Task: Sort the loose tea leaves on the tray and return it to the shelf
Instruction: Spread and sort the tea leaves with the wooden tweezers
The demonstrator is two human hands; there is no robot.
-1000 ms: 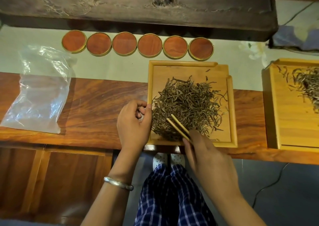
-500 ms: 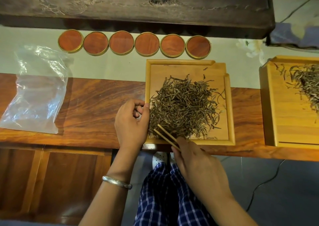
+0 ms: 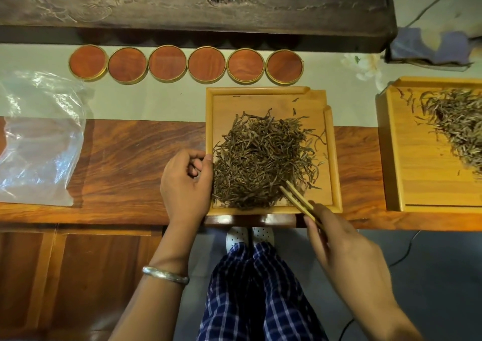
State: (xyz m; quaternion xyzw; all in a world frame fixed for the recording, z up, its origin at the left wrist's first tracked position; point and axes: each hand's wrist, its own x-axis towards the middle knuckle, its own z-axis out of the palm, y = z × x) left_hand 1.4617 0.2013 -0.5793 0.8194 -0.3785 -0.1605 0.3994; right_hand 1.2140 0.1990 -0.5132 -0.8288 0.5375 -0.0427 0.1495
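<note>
- The tray (image 3: 271, 98), a pale wooden square with a raised rim, sits on the table (image 3: 125, 158) at its near edge, sides running square to that edge; the far right corner of the rim is notched.
- Tea leaves (image 3: 263, 160) lie heaped in the tray's middle and near left, strands pointing every way.
- The left hand (image 3: 185, 181) rests against the tray's left rim, fingers curled loosely, thumb touching the rim, gripping nothing.
- The right hand (image 3: 347, 257) pinches wooden tongs (image 3: 297, 200); their long axis runs diagonally, tips pointing up-left into the heap's near right edge, the 2 arms almost together.
- 6 round wooden coasters (image 3: 186, 63) line up beyond the tray.
- A second tray (image 3: 393, 158) with leaves stands to the right, a plastic bag (image 3: 39, 142) far left.
</note>
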